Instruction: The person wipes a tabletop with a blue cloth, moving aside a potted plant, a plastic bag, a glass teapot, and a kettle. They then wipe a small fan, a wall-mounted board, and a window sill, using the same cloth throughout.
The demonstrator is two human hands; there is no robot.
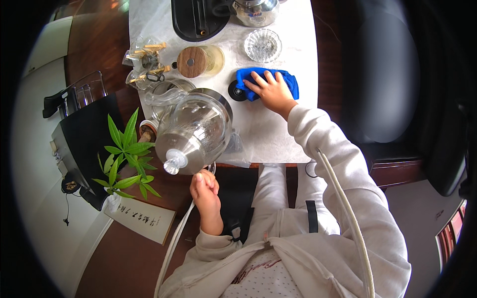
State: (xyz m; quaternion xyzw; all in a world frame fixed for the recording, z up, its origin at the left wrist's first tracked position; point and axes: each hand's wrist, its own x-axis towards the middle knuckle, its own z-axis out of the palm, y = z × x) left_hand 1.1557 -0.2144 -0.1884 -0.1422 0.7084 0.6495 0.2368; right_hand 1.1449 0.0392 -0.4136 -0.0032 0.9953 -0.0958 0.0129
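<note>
A glass kettle (199, 121) with a steel lid and a clear knob is tilted, its lid facing down toward me and its spout off to the left. My left hand (207, 197) is curled at the kettle's glass handle, most of which is hidden. Over on the right, my right hand (271, 91) presses a crumpled blue cloth (290, 82) against the covered table, fingers spread on top. A round black piece (237, 91) peeks out from under the cloth's left edge. The kettle partly covers a clear glass vessel (158, 87).
Beyond the cloth lie a cut-glass ashtray (262, 45), a steel-and-glass pot (257, 13), a black tray (199, 31) and a wood-lidded jar (192, 62). Bagged wooden-handled items (149, 61) sit at the table's left edge, above a potted plant (128, 149). Clear plastic (240, 152) overhangs the near edge.
</note>
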